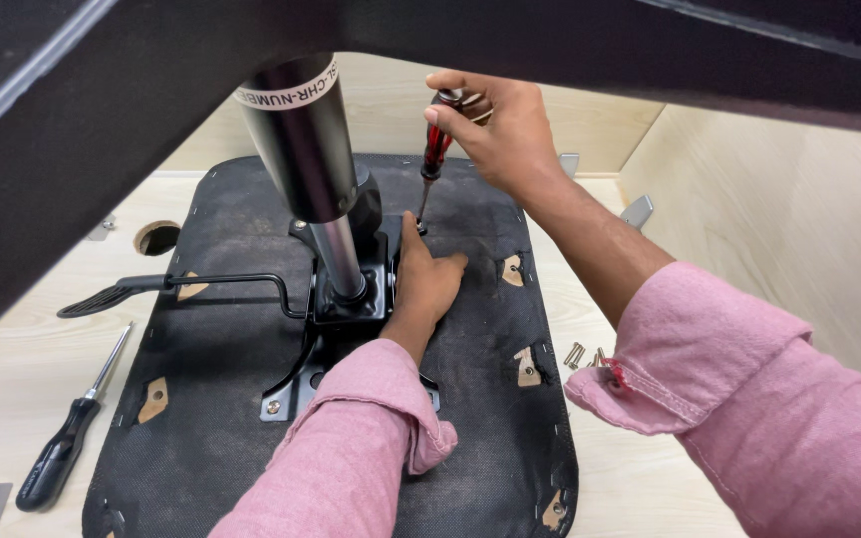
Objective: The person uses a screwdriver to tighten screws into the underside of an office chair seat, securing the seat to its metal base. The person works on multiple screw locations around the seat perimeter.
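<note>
An upturned chair seat [221, 349] covered in black fabric lies on a pale wooden surface. A black metal mechanism plate [351, 299] with a chrome and black gas cylinder [311, 149] rising from it sits on the seat. My right hand [500, 130] grips a red-handled screwdriver [437, 149], held upright with its tip on a screw at the plate's far right corner. My left hand [426, 284] rests flat on the seat beside the plate, thumb pointing at that screw. Both sleeves are pink.
A black-handled screwdriver [67, 438] lies left of the seat. Several loose screws [582, 355] sit right of it. A black lever [181, 287] sticks out left from the plate. A round hole [156, 237] is in the surface. Dark chair parts overhang at top.
</note>
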